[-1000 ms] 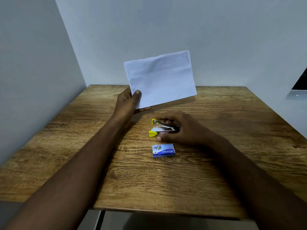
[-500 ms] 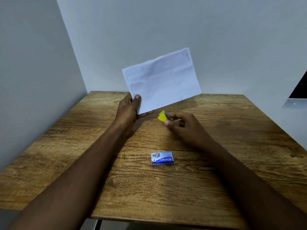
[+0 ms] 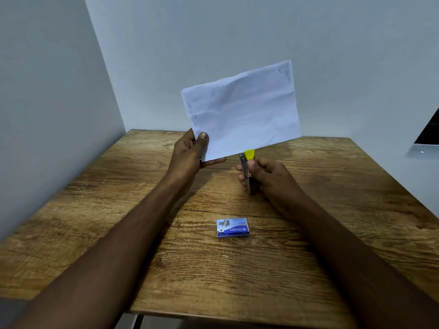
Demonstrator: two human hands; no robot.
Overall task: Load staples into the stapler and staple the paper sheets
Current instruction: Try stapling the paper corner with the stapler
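Surroundings: a wooden table (image 3: 308, 257) is sitting in a corner between pale walls (image 3: 59, 91), and a dark opening with a light ledge is showing at the far right edge.
In the way: the person's two forearms are reaching across the table from the near edge, and the staple box (image 3: 232, 227) is lying flat on the wood between them, well apart from both hands.
Writing: the blue and white staple box is showing the word "kangaro", upside down from where the person is standing; the smaller print is too fine to read.
Left hand (image 3: 190, 153): it is pinching the lower left corner of the paper sheets (image 3: 242, 110), thumb on the near face and fingers curled behind.
Paper sheets: they are being held up off the table, tilted with the right end higher; a column of staples is running down the left edge and a few more are sitting in the top right corner.
Right hand (image 3: 268, 176): it is closed around the stapler (image 3: 247, 169), thumb pressing on its upper side.
Stapler: it is raised off the table, its yellow tip pointing up and meeting the bottom edge of the sheets just right of the left hand; I cannot tell whether the paper is sitting inside its mouth.
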